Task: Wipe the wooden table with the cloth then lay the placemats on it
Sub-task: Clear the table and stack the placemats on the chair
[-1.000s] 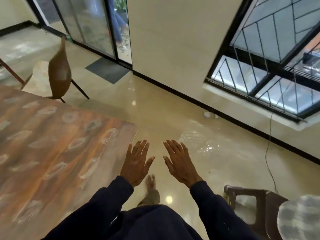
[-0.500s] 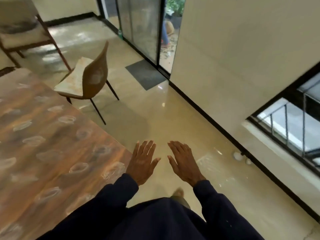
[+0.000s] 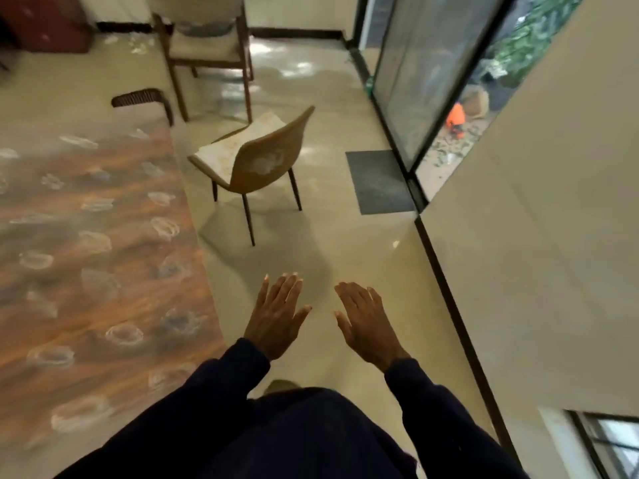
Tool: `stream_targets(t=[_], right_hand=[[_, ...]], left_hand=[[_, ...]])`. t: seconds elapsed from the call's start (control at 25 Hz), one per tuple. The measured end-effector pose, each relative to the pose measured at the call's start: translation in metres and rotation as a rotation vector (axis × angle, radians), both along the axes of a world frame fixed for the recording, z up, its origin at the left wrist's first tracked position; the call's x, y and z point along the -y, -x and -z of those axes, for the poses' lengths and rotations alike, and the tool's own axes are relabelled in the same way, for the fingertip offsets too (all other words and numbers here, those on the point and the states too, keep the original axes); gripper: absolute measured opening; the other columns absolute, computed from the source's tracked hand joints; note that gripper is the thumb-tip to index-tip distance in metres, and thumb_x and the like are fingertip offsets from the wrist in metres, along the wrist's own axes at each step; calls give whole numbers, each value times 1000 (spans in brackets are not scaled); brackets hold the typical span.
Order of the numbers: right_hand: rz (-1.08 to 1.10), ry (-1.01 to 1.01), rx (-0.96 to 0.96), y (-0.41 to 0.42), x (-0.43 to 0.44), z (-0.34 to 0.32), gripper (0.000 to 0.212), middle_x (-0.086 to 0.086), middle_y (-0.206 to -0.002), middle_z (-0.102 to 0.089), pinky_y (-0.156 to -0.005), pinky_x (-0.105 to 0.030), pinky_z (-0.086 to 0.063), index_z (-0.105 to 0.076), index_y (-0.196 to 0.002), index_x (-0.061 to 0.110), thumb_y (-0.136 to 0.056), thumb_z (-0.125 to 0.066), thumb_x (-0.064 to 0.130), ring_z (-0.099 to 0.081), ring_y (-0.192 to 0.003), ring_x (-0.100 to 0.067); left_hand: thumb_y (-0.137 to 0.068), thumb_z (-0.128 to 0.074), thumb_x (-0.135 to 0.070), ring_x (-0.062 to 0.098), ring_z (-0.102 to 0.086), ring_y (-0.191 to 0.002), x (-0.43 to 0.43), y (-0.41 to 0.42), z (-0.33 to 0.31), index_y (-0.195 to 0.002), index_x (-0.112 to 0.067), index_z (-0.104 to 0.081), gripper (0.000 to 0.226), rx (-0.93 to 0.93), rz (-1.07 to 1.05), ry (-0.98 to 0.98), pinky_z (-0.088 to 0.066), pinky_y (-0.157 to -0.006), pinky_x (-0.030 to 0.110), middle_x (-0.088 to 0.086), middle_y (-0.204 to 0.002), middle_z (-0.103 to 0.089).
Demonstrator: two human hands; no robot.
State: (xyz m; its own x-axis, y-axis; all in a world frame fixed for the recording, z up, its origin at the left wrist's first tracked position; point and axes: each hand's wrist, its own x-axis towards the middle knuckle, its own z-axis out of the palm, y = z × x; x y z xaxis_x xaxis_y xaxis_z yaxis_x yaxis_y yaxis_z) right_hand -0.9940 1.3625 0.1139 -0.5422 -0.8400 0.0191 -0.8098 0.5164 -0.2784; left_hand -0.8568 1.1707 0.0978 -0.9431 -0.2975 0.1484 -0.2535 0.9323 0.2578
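The wooden table [image 3: 90, 264] fills the left of the view, its brown top covered with pale ring-shaped marks. My left hand [image 3: 278, 316] is held flat, fingers straight, over the floor just right of the table's edge, holding nothing. My right hand [image 3: 368, 321] hovers beside it, also flat and empty. Both hands are apart from the table. No cloth and no placemats are in view.
A brown shell chair [image 3: 257, 164] with a pale seat pad stands on the floor past the table's far right side. A wooden chair [image 3: 207, 39] stands farther back. A grey doormat [image 3: 378, 181] lies by the glass sliding door [image 3: 428, 70]. A wall [image 3: 536, 236] runs along the right.
The view has swung left and along the table's side: the window dropped out of view, the glass door and chairs came into view. Both hands stay flat and empty in front of me.
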Motion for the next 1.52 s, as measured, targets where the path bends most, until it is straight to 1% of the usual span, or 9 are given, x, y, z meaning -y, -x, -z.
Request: stream_targets(t=[0.16,0.4,0.48,0.56,0.68,0.76,0.88,1.2,1.52], right_hand=[[-165,-22,41,65,41,2,60,-11,-159,-50,-120,-58,-40,-42,-156,10,-106,-34,41,-48,-147,-31],[-267,-62,23,186,131,14,61,-12,-158,-51,-119,-58,-39,-40,-156,11,-106,-29,43,-49,-147,-31],[-278,-28,63,221,150,11,61,-11,-158,-50,-121,-58,-37,-39,-157,11,-106,-29,42,-48,-147,-30],[-353,-15,-143,261,183,10,59,-11,-156,-53,-119,-57,-41,-41,-155,11,-106,-32,41,-52,-144,-31],[-342,-29,-6,309,228,3,57,-14,-154,-54,-117,-59,-43,-44,-154,10,-106,-35,39,-53,-142,-33],[-399,-6,-95,339,257,6,56,-14,-155,-54,-118,-59,-42,-43,-154,10,-107,-38,38,-52,-144,-33],[-471,-7,-29,385,304,6,53,-14,-154,-55,-117,-60,-42,-44,-154,9,-108,-43,35,-53,-143,-35],[-659,-119,-61,510,391,18,60,-18,-153,-55,-114,-63,-45,-46,-153,5,-108,-28,39,-52,-143,-40],[-848,-125,-95,565,463,24,57,-20,-151,-58,-115,-61,-45,-48,-151,3,-108,-31,36,-54,-141,-40]], left_hand=[[-113,-19,-51,33,-45,-149,20,43,7,-152,-4,-48,67,29,-153,10,-31,-123,62,16,-157,-51],[-113,-15,-52,35,-51,-144,89,153,25,-148,-4,-51,70,40,-299,1,-36,-120,63,18,-153,-54],[-113,-13,-52,35,-53,-143,109,183,21,-148,-3,-53,71,20,-324,-92,-32,-123,61,18,-152,-56],[-113,-13,-51,35,-53,-142,139,223,19,-148,-4,-53,71,-25,-320,102,-29,-125,58,18,-152,-56],[-112,-21,-49,36,-53,-143,168,261,5,-148,-4,-52,66,32,-369,-33,-33,-122,61,18,-152,-56],[-111,-24,-49,35,-51,-144,184,280,10,-150,-5,-50,64,-7,-429,49,-33,-122,62,18,-153,-55],[-112,-19,-50,34,-51,-144,212,312,8,-149,-4,-51,67,78,-506,-40,-36,-120,63,18,-153,-55],[-110,-32,-46,37,-42,-150,263,419,11,-153,-2,-45,63,63,-718,-69,-32,-122,64,20,-160,-46],[-110,-29,-46,35,-36,-154,289,465,25,-156,-3,-41,64,96,-885,-77,-28,-125,63,19,-164,-41]])
